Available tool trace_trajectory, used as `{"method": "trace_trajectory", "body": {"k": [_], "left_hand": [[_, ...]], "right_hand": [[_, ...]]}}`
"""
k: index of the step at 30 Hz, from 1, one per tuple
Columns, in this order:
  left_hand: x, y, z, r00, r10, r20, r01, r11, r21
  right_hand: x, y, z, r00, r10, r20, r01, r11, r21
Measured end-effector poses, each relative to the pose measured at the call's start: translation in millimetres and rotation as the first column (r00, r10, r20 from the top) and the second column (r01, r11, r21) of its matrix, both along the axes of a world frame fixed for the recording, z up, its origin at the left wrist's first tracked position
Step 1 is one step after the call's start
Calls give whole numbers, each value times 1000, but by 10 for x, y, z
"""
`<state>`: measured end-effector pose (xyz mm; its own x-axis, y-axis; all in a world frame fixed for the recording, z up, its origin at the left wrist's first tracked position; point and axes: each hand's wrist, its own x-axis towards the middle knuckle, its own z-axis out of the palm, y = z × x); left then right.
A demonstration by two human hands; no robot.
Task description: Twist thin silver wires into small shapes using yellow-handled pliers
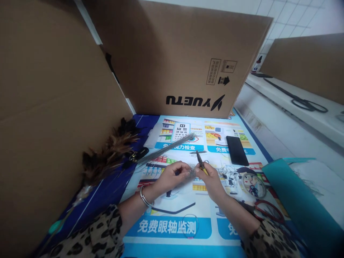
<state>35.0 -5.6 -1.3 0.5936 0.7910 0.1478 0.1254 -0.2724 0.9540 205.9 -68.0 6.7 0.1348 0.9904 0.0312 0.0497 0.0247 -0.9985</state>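
My left hand (172, 176) pinches a small tangle of thin grey wire (191, 172), close in front of me over the printed table cover. Touching the other side of that tangle are the fingertips of my right hand (212, 181). The same hand grips a pair of pliers (200, 160) with dark jaws and yellow handles, the jaws pointing up and away from the wire. Beyond my hands lies a long bundle of straight wires (168, 147), set diagonally. A thin wire ring (198, 225) rests on the cover nearer to me.
A black phone (237, 150) lies to the right. Nearer are a round clear dish (253, 185), red-handled scissors (269, 209) and a teal box (301, 197). Brown feathers (107, 152) lie at left. Cardboard panels (182, 61) wall the back and left. Black scissors (306, 102) rest on the right ledge.
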Motion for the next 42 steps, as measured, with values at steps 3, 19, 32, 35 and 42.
{"method": "trace_trajectory", "body": {"k": [3, 19, 32, 35, 42], "left_hand": [[5, -7, 8, 1000, -11, 21, 12, 1000, -26], [0, -5, 156, 994, 13, 108, -27, 992, 125], [-18, 33, 61, 983, 97, 156, -105, 994, 40], [-15, 31, 43, 981, 129, 147, -134, 991, 26], [-23, 28, 7, 962, 214, 170, -211, 977, -36]], "right_hand": [[-9, -16, 36, 999, 18, 29, -18, 1000, 4], [-60, -50, 117, 981, 69, 182, -69, 998, -7], [28, 1, -25, 993, -84, 83, 85, 996, -6], [-10, -36, 8, 991, -63, 117, 67, 997, -26], [-91, -81, -98, 956, -21, 291, 26, 1000, -14]]}}
